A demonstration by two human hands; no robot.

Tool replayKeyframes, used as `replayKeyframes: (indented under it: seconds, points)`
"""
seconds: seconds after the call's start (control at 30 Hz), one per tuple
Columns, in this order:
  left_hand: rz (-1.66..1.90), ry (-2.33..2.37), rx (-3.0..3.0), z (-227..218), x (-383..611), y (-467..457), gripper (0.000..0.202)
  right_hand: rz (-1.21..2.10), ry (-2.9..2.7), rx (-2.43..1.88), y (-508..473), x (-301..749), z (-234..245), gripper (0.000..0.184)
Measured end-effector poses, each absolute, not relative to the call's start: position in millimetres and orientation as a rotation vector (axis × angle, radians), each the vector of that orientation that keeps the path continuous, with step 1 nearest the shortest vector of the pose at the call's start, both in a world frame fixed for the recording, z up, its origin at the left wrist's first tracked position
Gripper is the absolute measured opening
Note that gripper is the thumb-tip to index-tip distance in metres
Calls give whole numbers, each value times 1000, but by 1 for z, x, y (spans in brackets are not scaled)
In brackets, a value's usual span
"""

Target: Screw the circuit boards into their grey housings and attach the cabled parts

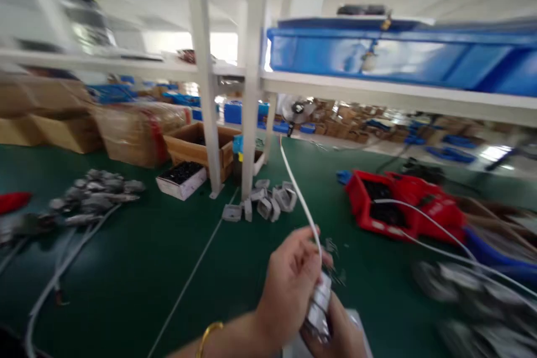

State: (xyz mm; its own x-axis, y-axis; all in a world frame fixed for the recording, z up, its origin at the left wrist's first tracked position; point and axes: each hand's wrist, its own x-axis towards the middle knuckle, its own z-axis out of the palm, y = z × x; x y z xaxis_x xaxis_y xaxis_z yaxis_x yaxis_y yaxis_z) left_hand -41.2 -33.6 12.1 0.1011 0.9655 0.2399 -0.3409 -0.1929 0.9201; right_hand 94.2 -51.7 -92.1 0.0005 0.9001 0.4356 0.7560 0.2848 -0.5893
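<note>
My left hand (287,285), with a gold bracelet at its wrist, is closed around a white cable (300,190) near the lower end. From my fingers the cable rises up and away to a thin bare tip. Below, my right hand (342,330) is wrapped round a small grey metal housing (319,307), which the cable meets at its top. Exactly how the cable joins the housing is hidden by my fingers. Small loose metal pieces (333,249) lie on the green table just beyond my hands.
Grey box-shaped pieces (272,201) cluster by the shelf posts. A red bin (377,210) of black parts sits right, with blurred grey parts (474,302) nearer. Grey fittings with cables (98,196) lie left. Cartons (130,131) stand behind; a blue bin (377,53) rests overhead.
</note>
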Motion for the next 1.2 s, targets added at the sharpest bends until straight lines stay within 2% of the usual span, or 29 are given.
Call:
replayKeyframes:
  seconds: [0.07, 0.1, 0.2, 0.37, 0.53, 0.73, 0.93, 1.07, 1.2]
  points:
    - [1418, 657, 1342, 26, -24, -33, 65, 213, -1716, -1659, -56, 118, -91, 39]
    - [1407, 661, 1413, 27, -18, -31, 69, 222, -1668, -1697, -57, 132, -92, 41]
    - [1347, 783, 1508, 4, -12, -30, 62, 112, -1475, -1825, -61, 183, -99, 38]
    - [989, 1129, 1665, -69, -24, -51, 57, -34, -1280, -2102, -84, 254, -124, 43]
    - [723, 1057, 1945, -106, -28, -72, 50, -85, -1230, -2266, -90, 279, -144, 45]
    - [507, 954, 1956, -114, -24, -75, 45, -173, -1117, -2386, -75, 267, -153, 53]
    - [438, 944, 1926, -116, -23, -76, 41, -232, -1042, -2431, -67, 259, -157, 57]
    - [383, 936, 1947, -111, -23, -75, 41, -231, -1071, -2372, -69, 264, -156, 62]
    - [348, 938, 1980, -109, -23, -73, 40, -231, -1118, -2239, -86, 278, -153, 58]
